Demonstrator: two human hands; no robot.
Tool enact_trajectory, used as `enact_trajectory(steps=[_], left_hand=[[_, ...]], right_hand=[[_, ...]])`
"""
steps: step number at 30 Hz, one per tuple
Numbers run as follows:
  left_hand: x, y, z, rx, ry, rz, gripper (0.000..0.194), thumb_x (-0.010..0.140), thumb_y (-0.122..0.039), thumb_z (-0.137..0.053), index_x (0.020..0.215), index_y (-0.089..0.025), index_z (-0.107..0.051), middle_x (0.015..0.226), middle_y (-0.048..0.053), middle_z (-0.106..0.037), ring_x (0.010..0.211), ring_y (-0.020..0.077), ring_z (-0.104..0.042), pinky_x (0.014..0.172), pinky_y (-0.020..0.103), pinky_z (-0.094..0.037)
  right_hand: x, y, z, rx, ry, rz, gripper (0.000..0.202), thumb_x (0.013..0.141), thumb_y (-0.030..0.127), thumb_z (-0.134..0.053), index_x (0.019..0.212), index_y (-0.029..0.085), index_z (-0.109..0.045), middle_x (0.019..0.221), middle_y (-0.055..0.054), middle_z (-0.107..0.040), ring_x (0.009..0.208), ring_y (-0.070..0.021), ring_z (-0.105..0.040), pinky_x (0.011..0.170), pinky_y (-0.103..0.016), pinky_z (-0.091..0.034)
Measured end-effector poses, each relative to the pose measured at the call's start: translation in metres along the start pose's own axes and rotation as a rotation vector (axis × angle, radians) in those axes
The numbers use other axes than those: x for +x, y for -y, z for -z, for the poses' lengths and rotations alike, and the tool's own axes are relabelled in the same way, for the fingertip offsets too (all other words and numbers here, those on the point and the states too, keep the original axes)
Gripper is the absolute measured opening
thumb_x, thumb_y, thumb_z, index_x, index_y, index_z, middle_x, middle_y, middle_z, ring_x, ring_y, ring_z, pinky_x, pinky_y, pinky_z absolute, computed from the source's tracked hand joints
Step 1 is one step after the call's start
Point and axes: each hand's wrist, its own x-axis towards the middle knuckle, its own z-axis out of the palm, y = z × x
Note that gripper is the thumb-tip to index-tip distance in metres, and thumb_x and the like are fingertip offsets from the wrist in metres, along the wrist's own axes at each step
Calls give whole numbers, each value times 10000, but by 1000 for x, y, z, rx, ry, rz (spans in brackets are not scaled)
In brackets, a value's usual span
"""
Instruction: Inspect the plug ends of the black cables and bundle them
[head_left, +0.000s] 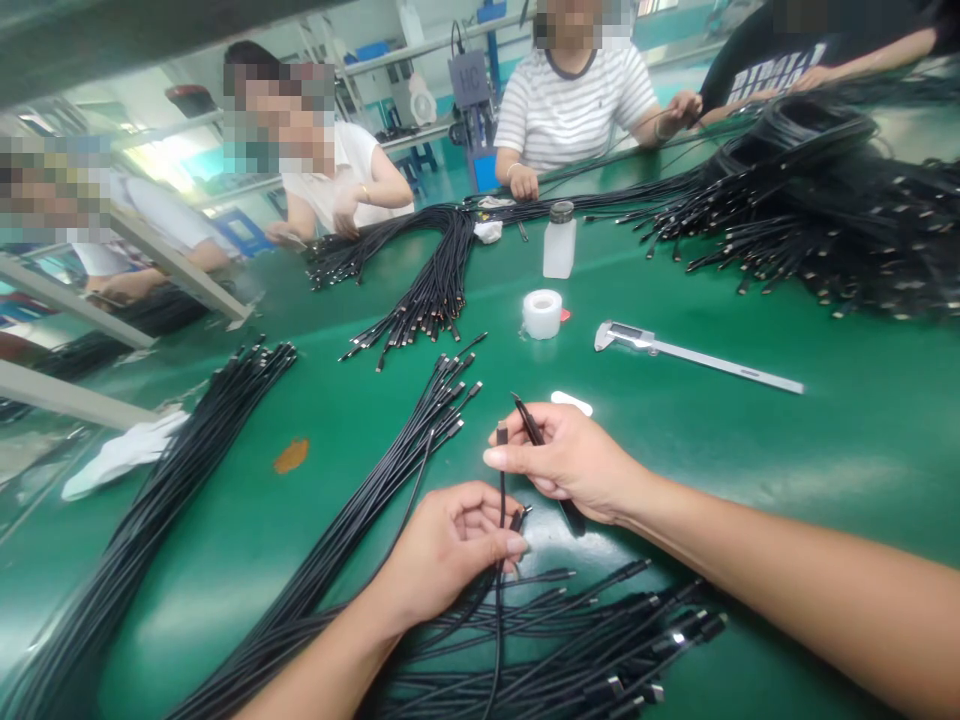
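Clock directions taken from the centre of the view. Green table [660,300] fills most of it. Cable heap [817,220] at 2 o'clock; left bundle [172,500] at 8; middle bundle [360,500] at 7; near bundle [570,640] at 5 to 6, below the hands. Ends in the left and middle bundles lie roughly grouped, presumably so connectors can be found without untangling.

Right hand [574,460] at 4 o'clock: thumb and forefinger clamped on the held cable [502,485] just below its connector. Left hand [454,540] at 6: fingers curled, thumb closed over the same cable lower down, with a second cable end [517,518] by the thumb. Two grips on one length probably steady the end and straighten it.

Caliper [697,365] at 3 o'clock, bottle [559,250] and tape roll [541,317] at 1; all beyond the hands, likely for reach without crowding them. Slim black tool [532,425] lies across the right hand, tip toward 11; carried so, it seems to leave thumb and forefinger available for pinching.

Held cable is between the hands, right of centre: connector points to 12, long axis 12 to 6, tail running past the left thumb over the near bundle. Second end points toward 2.
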Motion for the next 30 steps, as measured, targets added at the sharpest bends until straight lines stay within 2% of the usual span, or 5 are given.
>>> enact_trajectory(steps=[6,14,24,27,30], left_hand=[[2,7,2,-58,-35,-29,321,722,-296,-814,920,-121,-633,727,35,-664,619,142,-655,637,268,-574],[0,8,5,-23,-59,-31,320,733,-319,-804,923,-131,-628,777,35,-651,644,135,-639,653,265,-559],[-2,15,12,803,-437,-500,217,915,-347,-618,1023,-186,-716,985,83,-700,927,192,-633,864,290,-479],[-5,15,10,876,-333,-452,233,936,-370,-587,1024,-203,-724,926,61,-721,846,178,-647,790,274,-479],[-13,13,2,857,-12,-571,214,935,-347,-588,1031,-210,-723,827,32,-726,730,152,-649,705,252,-465]], right_hand=[[1,1,3,-27,19,-5,348,779,365,-763,1028,142,-664,851,-26,-681,388,1,-338,313,-161,-189],[0,-1,4,5,76,19,395,846,335,-699,1192,163,-619,973,-64,-706,383,4,-342,312,-155,-209],[14,1,20,-112,-25,6,402,816,376,-719,1130,137,-647,1048,-115,-703,374,14,-334,304,-149,-181],[24,1,33,-113,-105,-6,396,827,406,-696,1092,116,-649,1073,-130,-683,386,16,-341,307,-143,-163],[31,0,41,-56,-122,-13,385,805,382,-711,1069,113,-634,959,-97,-683,396,0,-354,312,-148,-183]])
